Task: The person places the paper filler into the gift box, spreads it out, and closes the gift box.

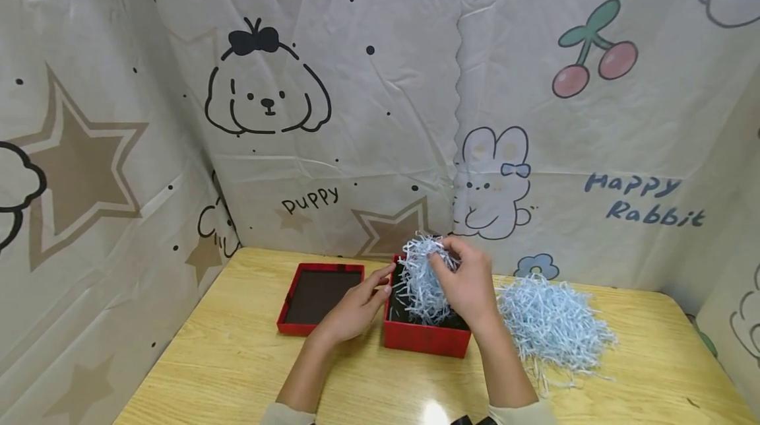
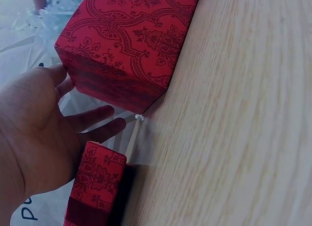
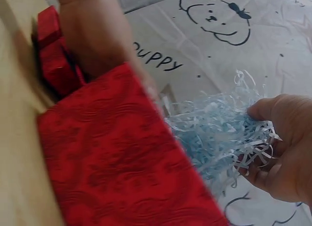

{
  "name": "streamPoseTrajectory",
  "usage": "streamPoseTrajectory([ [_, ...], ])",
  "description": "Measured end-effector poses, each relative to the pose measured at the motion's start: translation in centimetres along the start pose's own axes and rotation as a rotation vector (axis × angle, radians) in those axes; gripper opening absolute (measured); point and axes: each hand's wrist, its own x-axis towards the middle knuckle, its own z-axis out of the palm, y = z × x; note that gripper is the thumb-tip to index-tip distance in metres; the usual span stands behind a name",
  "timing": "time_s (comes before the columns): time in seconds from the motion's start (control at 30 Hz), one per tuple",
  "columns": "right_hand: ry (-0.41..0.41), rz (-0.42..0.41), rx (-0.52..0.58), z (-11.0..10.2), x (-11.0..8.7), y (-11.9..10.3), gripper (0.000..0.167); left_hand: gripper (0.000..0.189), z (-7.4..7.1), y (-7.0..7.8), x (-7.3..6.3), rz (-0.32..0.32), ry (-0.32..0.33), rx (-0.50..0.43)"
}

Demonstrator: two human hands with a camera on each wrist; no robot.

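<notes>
My right hand (image 1: 469, 283) grips a bundle of pale blue shredded paper (image 1: 424, 283) over the open red box (image 1: 427, 339). In the right wrist view the thumb and fingers pinch the shreds (image 3: 219, 133) above the box's rim. My left hand (image 1: 356, 309) is at the box's left side, its fingers fairly straight and the fingertips right at the wall. The left wrist view shows the box's red patterned outside (image 2: 131, 35) beside that left hand (image 2: 44, 123). The black inside of the box is partly hidden by the shreds.
A red lid (image 1: 320, 296) with a dark inside lies left of the box. A larger heap of pale blue shredded paper (image 1: 552, 323) sits on the wooden table (image 1: 225, 359) to the right. A printed cloth (image 1: 386, 115) hangs behind the table.
</notes>
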Motion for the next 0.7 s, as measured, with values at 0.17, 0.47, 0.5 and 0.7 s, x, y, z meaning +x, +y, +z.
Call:
streamPoseTrajectory([
  [0.17, -0.028, 0.045, -0.006, 0.9, -1.1, 0.8, 0.007, 0.053, 0.0, -0.2, 0.0, 0.008, 0.000, 0.000],
  [0.47, -0.056, 0.076, -0.072, 1.4, -1.7, 2.0, 0.008, 0.052, 0.0, -0.2, 0.0, 0.008, 0.003, -0.004],
  [0.5, -0.068, 0.077, -0.080, 1.4, -1.7, 2.1, 0.007, 0.052, 0.0, -0.2, 0.0, 0.007, 0.005, -0.003],
  [0.7, -0.112, 0.071, -0.111, 1.4, -1.8, 2.7, 0.007, 0.052, 0.1, -0.3, 0.0, 0.000, -0.003, -0.001],
])
